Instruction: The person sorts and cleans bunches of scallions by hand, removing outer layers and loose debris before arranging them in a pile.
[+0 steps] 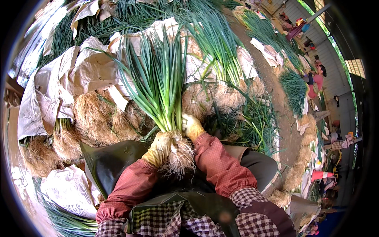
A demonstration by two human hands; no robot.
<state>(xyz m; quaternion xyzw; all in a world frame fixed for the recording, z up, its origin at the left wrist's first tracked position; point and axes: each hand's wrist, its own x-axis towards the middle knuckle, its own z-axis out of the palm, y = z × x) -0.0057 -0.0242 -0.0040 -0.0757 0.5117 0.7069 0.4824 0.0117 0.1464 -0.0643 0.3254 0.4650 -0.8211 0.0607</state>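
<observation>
A bunch of green onions (162,89) stands leaves-up in front of me, its pale roots (181,158) hanging over my lap. Around the white base of the stalks, on the left side, my gloved left hand (158,149) is closed. My gloved right hand (192,125) is closed at the bunch's right edge, its fingers curled against an outer stalk. Both gloves are yellowish and soiled. Beyond the hands, a second bunch of green onions (223,51) leans over a pale sack, and loose green trimmings (252,122) lie in a heap to the right.
Pale woven sacks (47,94) cover rooted bundles (90,114) at the left. A crumpled white sack (69,187) lies at lower left. A dirt strip (276,91) runs along the right, with more onion piles (294,89), a person (316,81) and a red-and-white cone (321,175) beyond.
</observation>
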